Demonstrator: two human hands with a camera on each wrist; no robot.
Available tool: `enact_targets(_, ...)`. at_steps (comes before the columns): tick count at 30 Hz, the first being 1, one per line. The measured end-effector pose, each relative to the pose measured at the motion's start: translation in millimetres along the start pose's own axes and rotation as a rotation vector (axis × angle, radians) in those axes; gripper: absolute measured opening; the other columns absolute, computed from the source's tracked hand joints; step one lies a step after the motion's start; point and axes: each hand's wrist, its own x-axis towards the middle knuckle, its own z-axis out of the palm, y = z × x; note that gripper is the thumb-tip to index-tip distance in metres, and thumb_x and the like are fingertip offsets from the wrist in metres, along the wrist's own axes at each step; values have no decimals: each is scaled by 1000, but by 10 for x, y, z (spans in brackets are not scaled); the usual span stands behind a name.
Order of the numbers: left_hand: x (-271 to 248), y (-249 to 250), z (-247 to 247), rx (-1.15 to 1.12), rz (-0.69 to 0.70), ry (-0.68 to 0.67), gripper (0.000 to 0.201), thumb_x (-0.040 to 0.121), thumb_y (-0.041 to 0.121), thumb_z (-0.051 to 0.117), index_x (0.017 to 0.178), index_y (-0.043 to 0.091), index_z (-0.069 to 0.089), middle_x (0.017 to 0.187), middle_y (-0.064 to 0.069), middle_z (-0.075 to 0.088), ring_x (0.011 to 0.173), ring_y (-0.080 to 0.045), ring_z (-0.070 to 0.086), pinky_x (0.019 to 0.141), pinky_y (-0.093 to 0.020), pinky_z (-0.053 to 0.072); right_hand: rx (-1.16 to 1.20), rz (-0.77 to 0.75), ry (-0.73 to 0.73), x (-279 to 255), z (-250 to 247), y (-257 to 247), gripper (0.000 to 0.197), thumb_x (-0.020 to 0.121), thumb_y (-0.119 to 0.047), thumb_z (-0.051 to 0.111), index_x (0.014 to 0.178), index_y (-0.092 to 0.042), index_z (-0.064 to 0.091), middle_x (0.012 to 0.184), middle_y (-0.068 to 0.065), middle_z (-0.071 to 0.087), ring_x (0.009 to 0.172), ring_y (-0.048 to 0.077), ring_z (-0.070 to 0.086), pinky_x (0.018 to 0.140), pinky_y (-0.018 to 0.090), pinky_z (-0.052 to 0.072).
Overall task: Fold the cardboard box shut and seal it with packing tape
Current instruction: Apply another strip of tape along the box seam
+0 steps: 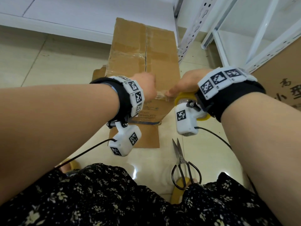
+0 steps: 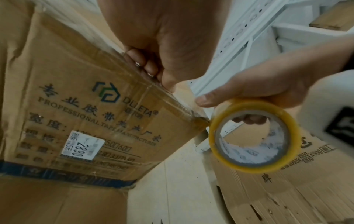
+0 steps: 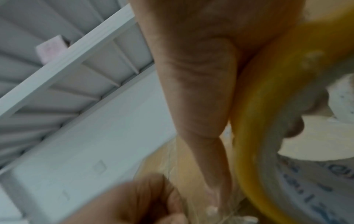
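Cardboard box (image 1: 143, 51) is seen standing on the floor (image 1: 48, 62) in front of the person, with its top flaps folded down and a seam running along the middle. Both arms are stretched forward and down to the near top edge of the box.

The left hand (image 1: 144, 86) is curled into a loose fist at that edge. From the left wrist view, its bent fingers (image 2: 142, 60) are pressed onto a strip of clear tape (image 2: 172, 101) that is laid over the box edge — the tape is pinned there under the fingertips.

The right hand (image 1: 187, 84) is held just beside the left one. A roll of packing tape (image 2: 254, 134) with yellow sides is gripped by it, with fingers hooked through the hole and the thumb (image 2: 208, 100) laid on the outside. The roll is held at the box's near corner, and the clear strip is stretched from it to the left hand.

Black scissors (image 1: 184, 162) are left lying on the floor near the person's knees — closed. A white metal shelf (image 1: 228, 30) is seen to the right of the box.
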Motion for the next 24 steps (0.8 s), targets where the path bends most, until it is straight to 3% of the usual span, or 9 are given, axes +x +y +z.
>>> enact_targets(3,-3,-72,17,-31,-22,5,9,92,18,44,98,19,51,94,-5,60,84,-25,61,79,-42,56,208,-21,-118,36,24,132,35,79,-42,82,95,-14,69,88,9,72,78,27,69,72,39,58)
enact_targets(7,-16,-72,14,-24,-38,-1,6,94,23,43,97,23,48,99,-6,58,87,-27,59,78,-39,53,148,-88,-2,203,98,249,14,77,-20,78,88,-18,70,96,10,75,84,26,74,78,40,61)
enact_targets(9,-13,-80,11,-31,-49,0,4,94,24,44,95,24,47,100,-6,57,87,-29,59,75,-38,51,160,-90,2,204,121,276,15,80,-22,76,93,-17,70,99,8,75,83,23,74,74,37,61)
enact_targets(12,4,-102,15,-53,-45,5,3,93,23,46,93,24,49,98,-6,60,86,-28,60,75,-37,51,153,-78,-57,138,181,309,29,88,-35,73,98,-8,73,98,9,76,87,24,73,88,43,57)
enact_targets(14,2,-104,9,-73,-46,-8,2,92,24,47,93,24,49,97,-5,62,86,-27,61,78,-40,53,150,-93,-121,37,232,296,33,87,-37,75,100,-7,74,100,10,77,88,27,72,91,45,54)
enact_targets(16,-7,-96,-9,-85,-49,-28,1,92,24,48,93,24,49,97,-5,62,86,-27,61,81,-43,54,106,-125,-199,-41,282,274,31,81,-36,80,98,-10,77,99,10,77,98,31,73,95,49,54)
enact_targets(18,-13,-93,-25,-98,-49,-37,1,93,23,48,92,23,49,97,-4,62,88,-27,61,82,-42,54,90,-154,-374,-100,393,246,28,82,-32,80,101,-12,77,101,9,77,102,31,72,95,52,55)
enact_targets(21,-17,-95,-34,-104,-43,-47,1,94,21,49,93,21,49,96,-3,60,90,-27,60,80,-39,52,226,-146,-704,-163,725,189,42,91,-28,70,129,-11,63,111,7,75,104,27,72,96,49,54)
enact_targets(24,-26,-82,-52,-103,-46,-66,2,95,20,47,96,20,49,97,-3,59,92,-26,59,77,-36,49,500,-130,-739,-162,1104,87,68,96,-21,64,153,-8,28,118,12,71,97,24,74,94,38,52)
